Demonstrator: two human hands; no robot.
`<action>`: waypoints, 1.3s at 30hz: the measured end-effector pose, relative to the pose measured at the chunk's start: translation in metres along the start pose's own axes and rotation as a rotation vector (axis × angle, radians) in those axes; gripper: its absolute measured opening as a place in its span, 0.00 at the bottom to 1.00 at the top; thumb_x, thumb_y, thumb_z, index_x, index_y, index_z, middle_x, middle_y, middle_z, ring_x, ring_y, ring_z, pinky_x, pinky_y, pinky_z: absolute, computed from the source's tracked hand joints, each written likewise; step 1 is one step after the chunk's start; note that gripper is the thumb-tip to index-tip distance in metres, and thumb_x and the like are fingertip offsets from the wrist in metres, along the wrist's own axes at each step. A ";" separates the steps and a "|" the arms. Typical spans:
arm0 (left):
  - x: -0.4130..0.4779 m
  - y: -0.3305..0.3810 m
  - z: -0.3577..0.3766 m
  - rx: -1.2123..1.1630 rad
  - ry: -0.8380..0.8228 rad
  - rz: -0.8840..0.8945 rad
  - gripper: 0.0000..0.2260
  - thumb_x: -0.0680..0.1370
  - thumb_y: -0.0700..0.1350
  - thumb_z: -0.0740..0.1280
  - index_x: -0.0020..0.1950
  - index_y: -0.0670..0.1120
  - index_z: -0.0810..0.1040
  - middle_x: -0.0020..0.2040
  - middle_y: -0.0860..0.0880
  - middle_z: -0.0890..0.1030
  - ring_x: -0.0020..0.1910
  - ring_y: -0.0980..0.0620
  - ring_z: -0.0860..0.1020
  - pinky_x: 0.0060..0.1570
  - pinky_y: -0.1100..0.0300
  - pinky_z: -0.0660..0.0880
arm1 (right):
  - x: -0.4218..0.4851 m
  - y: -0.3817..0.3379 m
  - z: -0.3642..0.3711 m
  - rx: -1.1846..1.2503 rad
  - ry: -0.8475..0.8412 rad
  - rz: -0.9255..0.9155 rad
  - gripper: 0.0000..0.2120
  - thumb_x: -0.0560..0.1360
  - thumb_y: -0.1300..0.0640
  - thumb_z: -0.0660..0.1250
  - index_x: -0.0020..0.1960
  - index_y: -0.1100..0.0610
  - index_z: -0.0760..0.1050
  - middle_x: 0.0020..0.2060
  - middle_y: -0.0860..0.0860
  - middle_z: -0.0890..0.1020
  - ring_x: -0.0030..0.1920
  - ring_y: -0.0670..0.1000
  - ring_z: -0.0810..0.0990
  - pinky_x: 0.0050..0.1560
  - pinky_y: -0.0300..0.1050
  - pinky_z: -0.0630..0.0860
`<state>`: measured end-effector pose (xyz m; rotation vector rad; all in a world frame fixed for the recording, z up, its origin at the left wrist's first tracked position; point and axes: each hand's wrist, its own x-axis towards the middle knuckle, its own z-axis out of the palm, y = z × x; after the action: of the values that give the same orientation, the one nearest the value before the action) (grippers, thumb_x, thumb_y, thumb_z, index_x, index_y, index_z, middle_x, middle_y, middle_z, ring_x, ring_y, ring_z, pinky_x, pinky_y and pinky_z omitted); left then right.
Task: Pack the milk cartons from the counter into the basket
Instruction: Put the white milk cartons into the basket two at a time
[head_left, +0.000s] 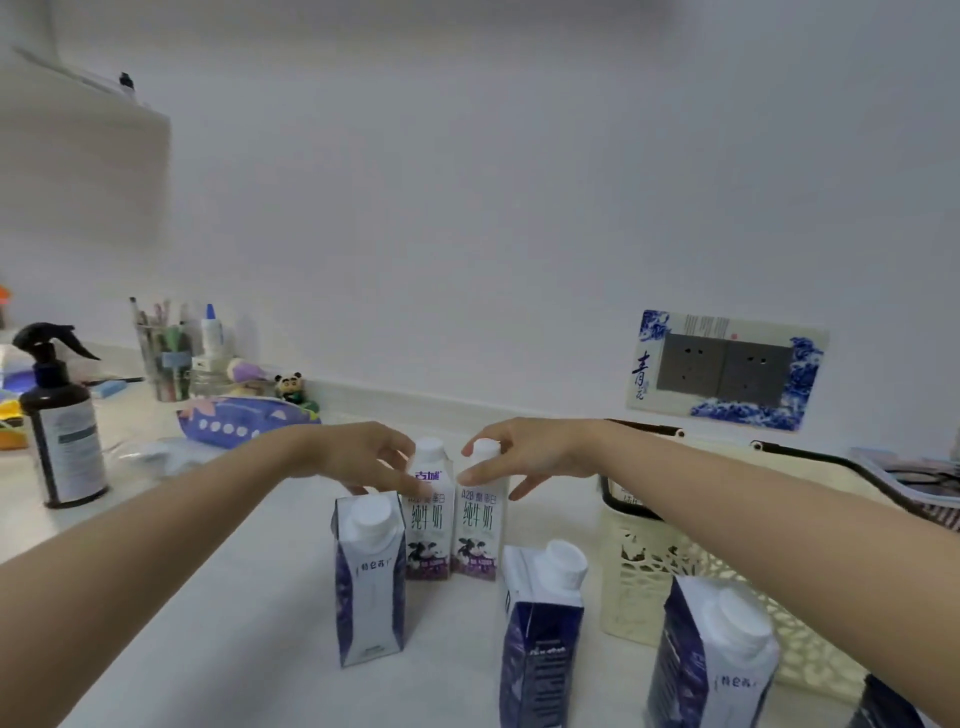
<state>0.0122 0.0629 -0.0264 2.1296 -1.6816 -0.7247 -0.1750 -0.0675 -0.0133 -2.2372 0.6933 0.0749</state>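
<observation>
Two white-and-purple milk cartons stand side by side at the middle of the counter, the left one (427, 525) and the right one (479, 525). My left hand (358, 457) hovers over the left carton's cap, fingers spread and touching its top. My right hand (524, 457) reaches over the right carton, thumb and fingers apart around its cap. Three dark-blue-and-white cartons stand nearer: one at front left (370, 582), one in the middle (540, 634), one at right (711, 660). A cream lattice basket (654, 587) with black handles sits at right, partly behind my right forearm.
A dark spray bottle (62, 426) stands at left. A pen holder (167, 358), a glue bottle, a patterned pouch (234, 421) and a panda figure (291, 387) line the back. A wall socket with blue-and-white frame (727, 371) is above the basket.
</observation>
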 end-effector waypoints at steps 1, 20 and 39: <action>0.002 0.000 0.003 -0.004 0.004 0.016 0.24 0.70 0.57 0.74 0.60 0.46 0.77 0.55 0.52 0.81 0.50 0.53 0.78 0.44 0.64 0.76 | 0.003 0.002 0.001 0.016 0.002 -0.001 0.27 0.73 0.50 0.72 0.68 0.54 0.69 0.54 0.48 0.79 0.54 0.47 0.79 0.53 0.45 0.80; 0.005 0.027 -0.030 -0.157 0.126 0.363 0.12 0.70 0.48 0.75 0.52 0.48 0.82 0.47 0.50 0.87 0.45 0.54 0.85 0.42 0.56 0.83 | -0.026 -0.018 -0.025 0.023 0.265 -0.311 0.21 0.69 0.61 0.77 0.60 0.55 0.75 0.49 0.57 0.84 0.46 0.52 0.83 0.45 0.47 0.83; 0.039 0.218 0.009 -0.118 0.066 0.678 0.14 0.72 0.50 0.74 0.53 0.45 0.81 0.49 0.48 0.87 0.46 0.53 0.85 0.43 0.52 0.83 | -0.194 0.051 -0.117 0.084 0.534 -0.234 0.20 0.64 0.56 0.78 0.55 0.52 0.77 0.44 0.48 0.87 0.45 0.50 0.86 0.40 0.41 0.82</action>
<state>-0.1599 -0.0283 0.0787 1.3413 -2.0786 -0.5152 -0.3843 -0.0886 0.0855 -2.2517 0.6841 -0.6757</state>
